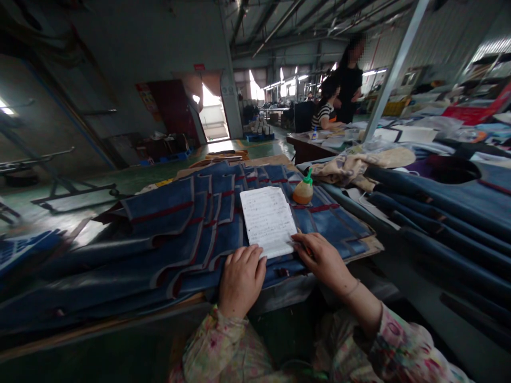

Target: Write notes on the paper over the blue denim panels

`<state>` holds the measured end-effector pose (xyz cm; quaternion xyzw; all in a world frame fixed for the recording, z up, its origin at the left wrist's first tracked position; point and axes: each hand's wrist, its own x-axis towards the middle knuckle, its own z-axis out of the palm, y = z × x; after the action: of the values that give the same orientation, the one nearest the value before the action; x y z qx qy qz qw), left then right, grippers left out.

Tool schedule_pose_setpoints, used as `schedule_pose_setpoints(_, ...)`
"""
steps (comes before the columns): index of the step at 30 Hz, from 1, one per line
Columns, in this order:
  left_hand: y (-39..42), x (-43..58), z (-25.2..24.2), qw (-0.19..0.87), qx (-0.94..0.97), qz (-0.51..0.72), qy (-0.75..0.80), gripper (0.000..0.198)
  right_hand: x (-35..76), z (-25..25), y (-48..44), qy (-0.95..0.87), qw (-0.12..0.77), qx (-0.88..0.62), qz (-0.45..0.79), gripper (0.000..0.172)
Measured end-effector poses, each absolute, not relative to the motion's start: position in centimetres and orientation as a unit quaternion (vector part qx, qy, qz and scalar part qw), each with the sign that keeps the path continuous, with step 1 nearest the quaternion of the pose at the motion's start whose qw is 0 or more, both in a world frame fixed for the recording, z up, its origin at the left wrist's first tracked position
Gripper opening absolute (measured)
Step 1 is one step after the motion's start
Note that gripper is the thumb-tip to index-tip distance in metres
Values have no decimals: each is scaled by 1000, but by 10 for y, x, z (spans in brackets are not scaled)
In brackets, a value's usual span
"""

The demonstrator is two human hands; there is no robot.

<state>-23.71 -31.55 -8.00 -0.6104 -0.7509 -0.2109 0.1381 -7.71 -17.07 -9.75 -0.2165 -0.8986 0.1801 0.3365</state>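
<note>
A white notepad (pixel 268 218) covered in rows of handwriting lies on layered blue denim pieces (pixel 171 210) with grey edges and dark red stripes. My left hand (pixel 241 279) rests flat at the pad's lower left corner, fingers stretched and touching its edge. At the lower right of the page, my right hand (pixel 325 263) is closed around a slim pen (pixel 306 249), only partly visible between the fingers. Just beyond the pad's upper right corner stands a small squeeze bottle (pixel 303 192) with orange contents and a green top.
More denim is stacked on the right (pixel 431 213), with a crumpled beige cloth (pixel 347 166) behind it. A slanting metal post (pixel 393 69) rises at the right. Two people are farther back, by a desk (pixel 309 146). A metal rack (pixel 64 181) stands at left.
</note>
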Motion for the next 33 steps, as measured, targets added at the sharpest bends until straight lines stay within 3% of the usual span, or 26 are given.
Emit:
schedule_pose_setpoints(14,-315,-237,-82,124,-612,-187,-758,25,-86,-78,-167,-899,319,-238,182,34)
schedule_pose_setpoints(22,-315,-237,-78,117,-610,-188,-761,25,-122,-77,-164,-795,358,-240,427,27)
schedule_pose_setpoints(33,-314,-237,-80,117,-607,-187,-764,25,-123,-86,-162,-750,353,-286,480,27)
